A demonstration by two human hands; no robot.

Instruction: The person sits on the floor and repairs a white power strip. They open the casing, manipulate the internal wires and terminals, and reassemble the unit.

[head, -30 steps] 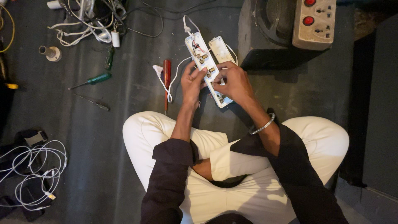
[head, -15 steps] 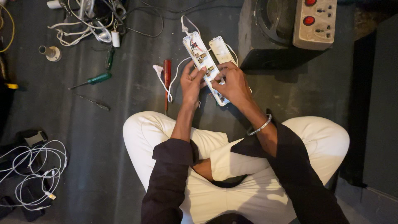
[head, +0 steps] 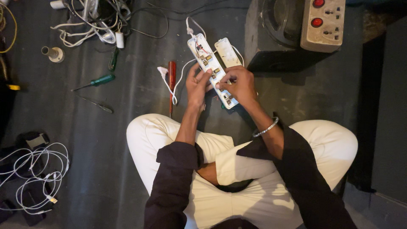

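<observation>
Opened power strip (head: 210, 68) held between left hand (head: 197, 85) and right hand (head: 239, 85), above crossed legs. Loose cover (head: 227, 51) just beside it, right. Screwdriver (head: 171, 80) on floor (head: 127, 140) left — second screwdriver (head: 95, 82) farther left. Cable tangle (head: 91, 21) behind; socket box (head: 323, 23) far right.

No packages, labels, signs or screens can be made out anywhere on the dark floor.
</observation>
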